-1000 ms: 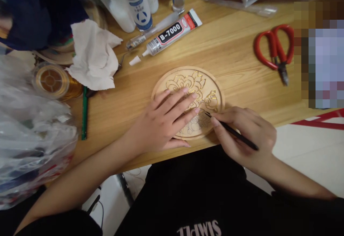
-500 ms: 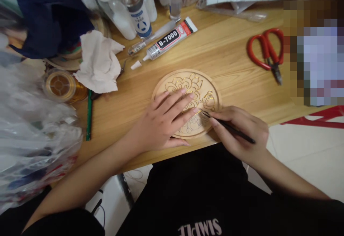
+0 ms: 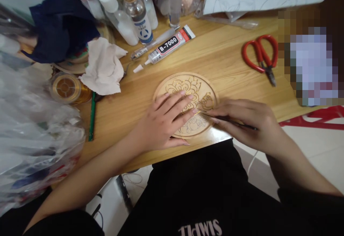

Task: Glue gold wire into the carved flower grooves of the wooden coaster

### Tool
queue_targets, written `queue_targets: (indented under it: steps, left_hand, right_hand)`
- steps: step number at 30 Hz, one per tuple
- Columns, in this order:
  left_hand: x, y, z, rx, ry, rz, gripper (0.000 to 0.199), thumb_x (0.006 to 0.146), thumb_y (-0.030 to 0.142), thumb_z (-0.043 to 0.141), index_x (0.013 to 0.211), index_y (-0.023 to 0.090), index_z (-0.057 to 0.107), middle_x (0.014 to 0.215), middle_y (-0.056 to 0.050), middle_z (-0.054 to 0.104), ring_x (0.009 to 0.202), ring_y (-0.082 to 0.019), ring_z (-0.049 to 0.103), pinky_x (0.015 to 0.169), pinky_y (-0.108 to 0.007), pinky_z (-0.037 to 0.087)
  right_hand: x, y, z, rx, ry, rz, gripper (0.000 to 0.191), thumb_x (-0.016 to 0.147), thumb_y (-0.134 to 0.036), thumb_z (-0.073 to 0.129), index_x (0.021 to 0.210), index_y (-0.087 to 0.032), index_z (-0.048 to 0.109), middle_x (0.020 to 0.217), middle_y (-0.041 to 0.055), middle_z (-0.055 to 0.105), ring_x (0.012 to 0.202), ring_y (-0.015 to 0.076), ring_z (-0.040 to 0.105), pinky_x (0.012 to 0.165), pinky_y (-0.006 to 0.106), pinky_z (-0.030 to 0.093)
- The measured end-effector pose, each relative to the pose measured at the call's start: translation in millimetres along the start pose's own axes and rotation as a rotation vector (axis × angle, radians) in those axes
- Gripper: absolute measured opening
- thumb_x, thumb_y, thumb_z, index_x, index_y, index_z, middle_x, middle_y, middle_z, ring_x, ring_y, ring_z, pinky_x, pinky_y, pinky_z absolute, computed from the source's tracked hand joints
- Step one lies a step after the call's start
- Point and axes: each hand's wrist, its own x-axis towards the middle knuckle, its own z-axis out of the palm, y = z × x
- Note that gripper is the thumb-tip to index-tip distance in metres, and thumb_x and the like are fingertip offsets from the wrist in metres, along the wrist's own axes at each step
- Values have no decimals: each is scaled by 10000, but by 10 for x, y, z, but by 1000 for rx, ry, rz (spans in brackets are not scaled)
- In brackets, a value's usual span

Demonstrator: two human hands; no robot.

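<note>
A round wooden plaque with a raised rim lies near the table's front edge. Gold wire outlines a flower and a smaller figure on it; grey drawn lines show on its lower part. My left hand rests flat across the plaque's left and middle, fingers spread. From the right, my right hand pinches dark tweezers, whose tips are at a short piece of gold wire beside my left index fingertip. Whether the tips grip the wire is too small to tell.
Beyond the plaque lie a B-7000 glue tube and its cap. Red-handled pliers are at right. Crumpled tissue, a wire spool and a green pencil sit at left, bottles behind.
My right hand has tilted the tweezers flatter and shifted slightly right. My left hand stays on the plaque. The whole view has moved a little, so the items behind appear lower.
</note>
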Motion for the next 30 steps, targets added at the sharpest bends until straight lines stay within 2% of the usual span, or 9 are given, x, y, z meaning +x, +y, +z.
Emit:
queue_targets:
  steps: [3, 7, 13, 23, 30]
  left_hand:
    - [-7, -2, 4, 0, -1, 0, 761, 880, 687, 489, 1413, 144, 466, 1514, -184, 419, 1421, -362, 359, 1127, -517, 307]
    - [-10, -5, 10, 7, 9, 3, 750, 887, 687, 474, 1403, 142, 475, 1507, -184, 430, 1413, -363, 374, 1125, -515, 312]
    - [-4, -3, 12, 9, 8, 4, 753, 893, 703, 439, 1401, 148, 473, 1511, -182, 425, 1412, -359, 376, 1118, -517, 318]
    - [-9, -9, 18, 4, 15, 13, 786, 873, 711, 472, 1405, 132, 469, 1508, -195, 423, 1404, -377, 380, 1111, -525, 313]
    - [-2, -3, 10, 6, 9, 8, 791, 867, 713, 483, 1407, 135, 467, 1506, -191, 427, 1405, -375, 377, 1115, -522, 309]
  right_hand:
    - [61, 22, -53, 3, -47, -44, 168, 883, -206, 653, 1046, -245, 668, 961, 44, 751, 858, 196, 727, 680, 308, 586]
    - [119, 13, -76, -36, -61, -90, 125, 891, -205, 639, 1001, -258, 666, 866, 16, 739, 765, 185, 709, 603, 307, 557]
    - [144, 17, -77, -33, -71, -119, 127, 886, -190, 650, 998, -247, 660, 857, 14, 730, 758, 167, 696, 608, 291, 547]
    - [127, 10, -92, -14, -92, -54, 103, 900, -209, 629, 989, -240, 671, 811, 14, 715, 708, 165, 677, 584, 292, 528]
    - [119, 8, -72, -9, -87, -49, 142, 891, -200, 643, 1027, -229, 673, 884, 27, 740, 749, 164, 686, 606, 291, 536]
